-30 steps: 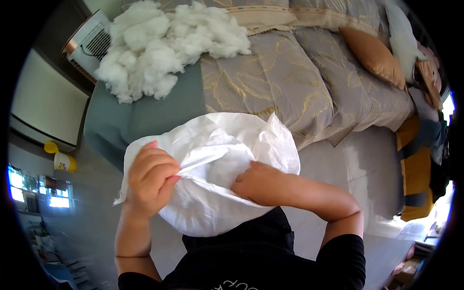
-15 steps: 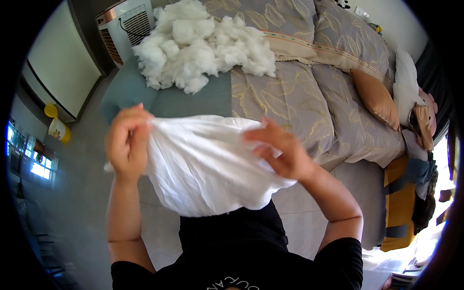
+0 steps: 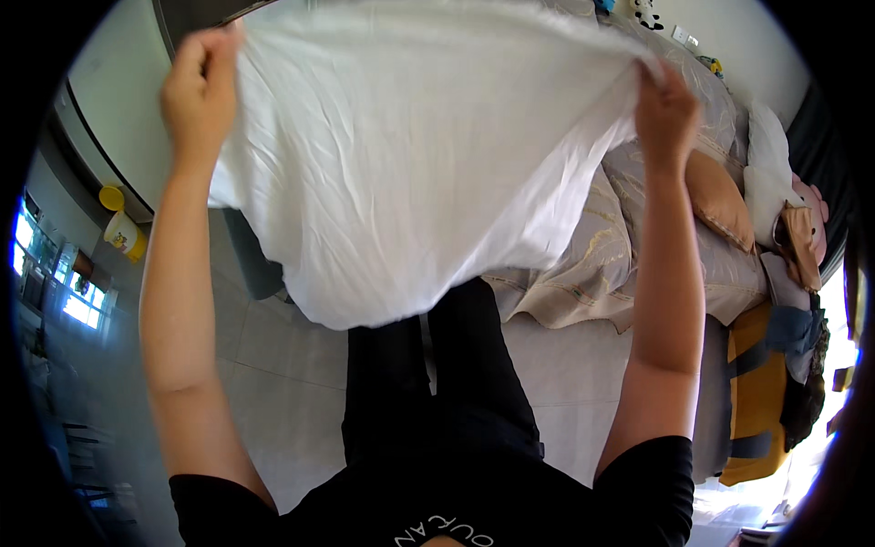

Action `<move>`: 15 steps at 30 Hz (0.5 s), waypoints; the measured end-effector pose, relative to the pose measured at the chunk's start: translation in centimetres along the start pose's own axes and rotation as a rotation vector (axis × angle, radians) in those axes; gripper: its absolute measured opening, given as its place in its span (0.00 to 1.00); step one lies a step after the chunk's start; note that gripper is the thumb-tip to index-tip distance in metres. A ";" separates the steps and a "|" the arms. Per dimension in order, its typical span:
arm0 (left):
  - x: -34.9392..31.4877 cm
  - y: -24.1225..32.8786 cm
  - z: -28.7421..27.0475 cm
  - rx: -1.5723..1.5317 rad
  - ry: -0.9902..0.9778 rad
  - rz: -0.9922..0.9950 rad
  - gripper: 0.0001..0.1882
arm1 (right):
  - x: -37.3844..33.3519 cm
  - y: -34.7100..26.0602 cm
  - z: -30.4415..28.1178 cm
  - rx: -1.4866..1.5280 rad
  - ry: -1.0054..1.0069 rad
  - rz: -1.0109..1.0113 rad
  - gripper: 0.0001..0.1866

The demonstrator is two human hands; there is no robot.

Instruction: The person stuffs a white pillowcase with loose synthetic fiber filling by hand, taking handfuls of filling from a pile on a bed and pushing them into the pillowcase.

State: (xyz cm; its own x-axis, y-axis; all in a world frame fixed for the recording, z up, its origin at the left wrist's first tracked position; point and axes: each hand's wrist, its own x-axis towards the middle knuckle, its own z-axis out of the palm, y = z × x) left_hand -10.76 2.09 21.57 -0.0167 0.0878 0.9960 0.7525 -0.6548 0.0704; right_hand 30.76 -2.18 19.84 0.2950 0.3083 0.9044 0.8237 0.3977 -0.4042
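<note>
A large piece of white cloth is stretched wide in front of me, its top edge raised and its lower part hanging in loose folds. My left hand is closed on the upper left corner. At the other end, my right hand grips the upper right corner, slightly smeared by motion. Whether the cloth is a single sheet or a sewn cover, I cannot tell. It hides most of the furniture behind it.
Beyond the cloth is a seat or bed with a grey leaf-patterned cover. A brown cushion and a white pillow lie on its right. A yellow-and-white bucket stands left; a mustard-coloured piece is at right.
Both hands have moved up and apart, spreading the bunched cloth wide. My right hand, loose before, now grips a corner. The fluffy white stuffing behind is now hidden.
</note>
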 end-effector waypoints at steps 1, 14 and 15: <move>1.7 0.4 -0.3 -0.027 0.072 -0.009 0.08 | 1.0 -2.4 -0.4 0.105 0.132 -0.059 0.14; 6.6 1.2 2.9 0.051 -0.034 -0.166 0.18 | 3.7 -3.6 1.1 0.056 0.009 -0.175 0.19; 5.3 1.3 3.9 -0.038 -0.115 -0.088 0.15 | 1.8 -4.2 2.1 0.009 -0.042 -0.364 0.20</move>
State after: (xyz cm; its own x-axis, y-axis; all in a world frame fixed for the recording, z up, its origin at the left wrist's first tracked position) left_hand -7.29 4.67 26.71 -0.0043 0.2300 0.9732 0.7256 -0.6689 0.1614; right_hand 26.82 -1.50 22.90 -0.0368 0.1807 0.9828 0.8668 0.4952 -0.0586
